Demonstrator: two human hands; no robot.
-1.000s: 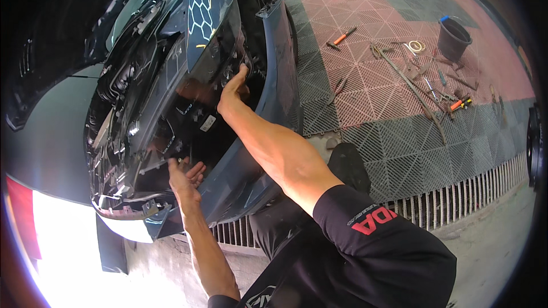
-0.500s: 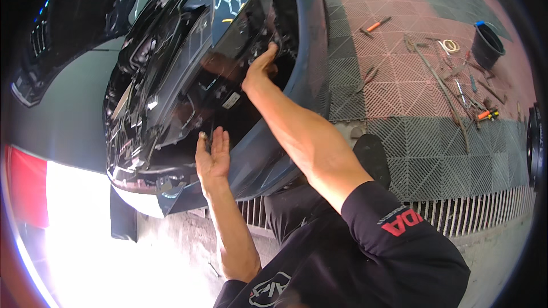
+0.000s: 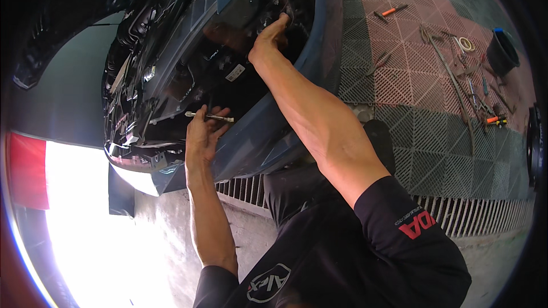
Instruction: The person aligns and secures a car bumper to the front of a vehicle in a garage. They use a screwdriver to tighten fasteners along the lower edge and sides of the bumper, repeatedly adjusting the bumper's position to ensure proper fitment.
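Note:
My left hand has its fingers closed around a short, slim metal wrench, which lies across the palm side with both ends sticking out. That hand is just over the near part of a car's dark front end. Farther up, my right hand reaches into the dark gap beside the glossy headlight. Its thumb side shows, but the other fingertips are lost in shadow, so any grip is hidden. Below both hands curves the blue-grey bumper. A small white label sits on the dark part between the hands.
The raised hood is at far left. On the tiled floor to the right lie an orange-handled hammer, pliers, a long bar, a roll of tape and several tools, near a black bucket. A floor grate runs behind.
My left hand has turned from an open-looking palm to fingers around the wrench, which now shows lengthwise. The right hand stays at the headlight gap; the view has shifted slightly.

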